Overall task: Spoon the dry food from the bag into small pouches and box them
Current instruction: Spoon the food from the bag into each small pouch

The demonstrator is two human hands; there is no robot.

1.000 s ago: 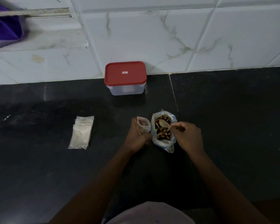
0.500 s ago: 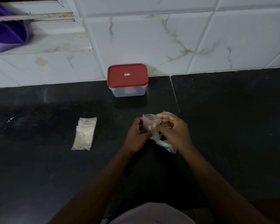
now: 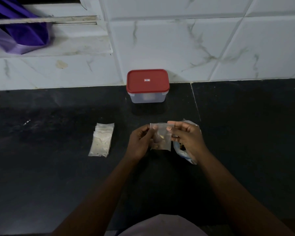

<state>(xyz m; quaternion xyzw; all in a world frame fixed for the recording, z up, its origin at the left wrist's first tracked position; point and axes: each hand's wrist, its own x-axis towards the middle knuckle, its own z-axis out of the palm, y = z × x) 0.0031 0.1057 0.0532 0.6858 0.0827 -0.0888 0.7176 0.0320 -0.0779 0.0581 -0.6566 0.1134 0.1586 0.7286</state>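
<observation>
**Bare forearms, pale garment at the frame's bottom edge**

From my feed I see two hands, the left hand (image 3: 140,143) and the right hand (image 3: 186,138), both bare: no gloves, rings, watch or bands that I can make out. Both forearms are uncovered all the way to the lower corners of the frame, with no sleeve edge visible. At bottom centre a rounded patch of pale, pinkish-white garment (image 3: 162,225) shows, plain and unmarked; the dim light hides its weave.

A purple cloth (image 3: 22,34) is seen at the upper left, draped over a white ledge (image 3: 66,46); marbled wall tiles (image 3: 194,40) fill the top.
</observation>
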